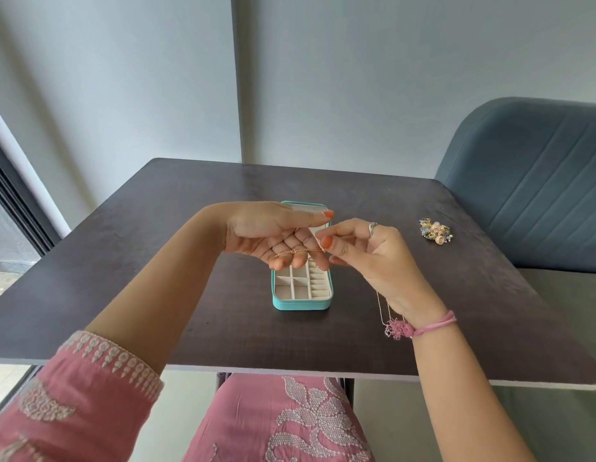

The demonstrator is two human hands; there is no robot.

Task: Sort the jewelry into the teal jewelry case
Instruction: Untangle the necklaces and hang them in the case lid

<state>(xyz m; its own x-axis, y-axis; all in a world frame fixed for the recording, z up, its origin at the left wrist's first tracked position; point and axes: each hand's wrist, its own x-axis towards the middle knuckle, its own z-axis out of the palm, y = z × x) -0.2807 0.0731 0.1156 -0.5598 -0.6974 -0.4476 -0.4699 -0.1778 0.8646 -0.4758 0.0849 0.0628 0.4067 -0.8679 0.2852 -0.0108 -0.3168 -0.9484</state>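
Your left hand (273, 236) open, palm up above teal case (302, 295); gold chain (298, 251) draped over its fingers. Your right hand (363, 253) fingers pinch chain end. Jewelry pile (435, 231) on surface (156, 261), right of case

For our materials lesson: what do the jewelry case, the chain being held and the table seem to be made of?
Teal jewelry case: probably faux leather, matte, with pale velvety dividers. Chain pinched by the right hand: thin rose-gold-coloured metal, glinting; the alloy can't be told. Table: dark wood-grain board, likely laminate, with a pale edge.
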